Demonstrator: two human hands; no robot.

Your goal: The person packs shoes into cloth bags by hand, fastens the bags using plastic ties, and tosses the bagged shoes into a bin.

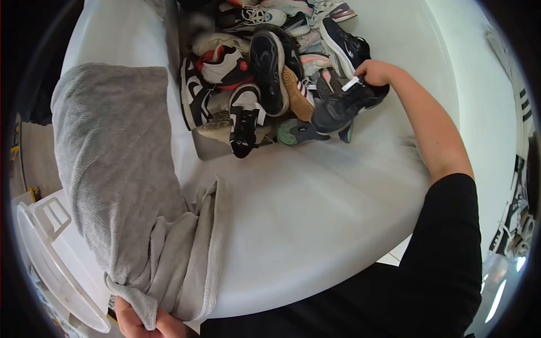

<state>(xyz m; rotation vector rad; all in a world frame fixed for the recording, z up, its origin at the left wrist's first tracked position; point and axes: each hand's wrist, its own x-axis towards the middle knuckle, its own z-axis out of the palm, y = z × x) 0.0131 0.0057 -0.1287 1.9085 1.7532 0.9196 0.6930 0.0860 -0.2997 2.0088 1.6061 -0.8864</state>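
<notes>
At the lower left, my left hand (pixel 147 324) is closed on the edge of a grey towel (pixel 118 129), which drapes over the tub's left rim. My right hand (pixel 375 73) reaches to the right side of the shoe pile, its fingers closed on a black shoe (pixel 344 110) with a white tag. That shoe hangs tilted, toe toward the lower left, above a grey-and-green shoe (pixel 298 132). Close by, behind my right hand, lies a black sneaker with a white sole (pixel 344 45). The fingertips inside the held shoe are partly hidden.
Several shoes are heaped in the white tub (pixel 315 225), among them a black-and-white sneaker (pixel 245 121), a red-and-white one (pixel 225 66) and a dark one (pixel 267 70). A white plastic container (pixel 56 265) stands outside at the lower left. More shoes (pixel 515 225) sit at the far right.
</notes>
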